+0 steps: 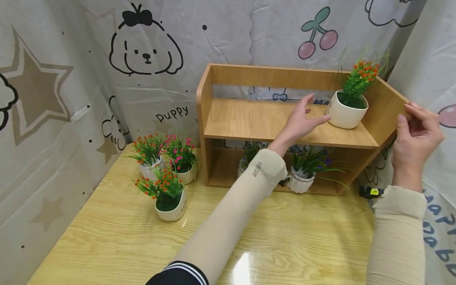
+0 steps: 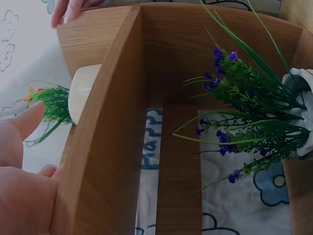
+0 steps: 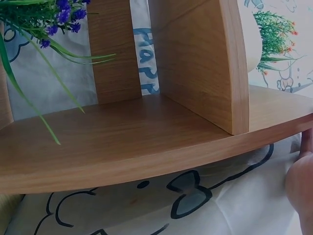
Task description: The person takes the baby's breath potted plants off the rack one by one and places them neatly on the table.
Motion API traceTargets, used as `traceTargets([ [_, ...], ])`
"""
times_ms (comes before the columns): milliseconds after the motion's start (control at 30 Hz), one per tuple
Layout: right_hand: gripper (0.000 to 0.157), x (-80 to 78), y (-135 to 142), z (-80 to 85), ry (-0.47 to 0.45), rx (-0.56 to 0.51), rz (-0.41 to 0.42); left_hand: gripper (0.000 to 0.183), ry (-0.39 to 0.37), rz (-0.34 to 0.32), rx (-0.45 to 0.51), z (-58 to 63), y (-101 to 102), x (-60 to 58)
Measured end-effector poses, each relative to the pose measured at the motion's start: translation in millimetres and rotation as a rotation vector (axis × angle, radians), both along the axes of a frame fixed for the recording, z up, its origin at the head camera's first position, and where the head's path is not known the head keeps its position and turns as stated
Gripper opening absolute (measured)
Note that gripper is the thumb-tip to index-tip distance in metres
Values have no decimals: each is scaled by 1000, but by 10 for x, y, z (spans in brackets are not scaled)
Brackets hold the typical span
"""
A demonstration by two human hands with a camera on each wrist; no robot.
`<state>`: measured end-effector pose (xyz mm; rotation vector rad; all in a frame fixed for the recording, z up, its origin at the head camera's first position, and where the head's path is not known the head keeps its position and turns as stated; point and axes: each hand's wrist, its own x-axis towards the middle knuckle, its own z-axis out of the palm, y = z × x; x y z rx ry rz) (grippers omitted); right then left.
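A two-tier wooden shelf (image 1: 246, 118) stands at the back of the table. On its upper board, at the right end, sits a white pot (image 1: 345, 114) of orange flowers. My left hand (image 1: 301, 120) reaches over that board with thumb and fingers spread, holding nothing. One fingertip overlaps the pot's left side; whether it touches cannot be told. At the shelf's right side panel, my right hand (image 1: 417, 138) grips the front edge with curled fingers. The lower tier holds a white pot (image 1: 301, 180) of purple flowers, and another potted plant (image 1: 243, 166) partly hidden behind my left forearm.
Left of the shelf, three potted plants stand on the wooden table (image 1: 107, 237): a front orange one (image 1: 171, 209), a pink one (image 1: 187, 174) and a rear orange one (image 1: 147, 170). Printed cloth (image 1: 228, 35) hangs behind and at both sides.
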<state>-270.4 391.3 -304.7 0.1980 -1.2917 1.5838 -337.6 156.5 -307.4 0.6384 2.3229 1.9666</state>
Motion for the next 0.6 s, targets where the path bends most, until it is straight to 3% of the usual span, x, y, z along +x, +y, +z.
traceTargets([
  [200,23,-14,-23,-23,8,60,-21,82,-5,5,-31,-6,79,-54],
  [400,23,-6,-9,13,1,26,-11,81,-6,-6,-34,33,257,-65],
  [600,23,7,28,23,15,-25,24,76,52,-23,-95,34,457,-36],
])
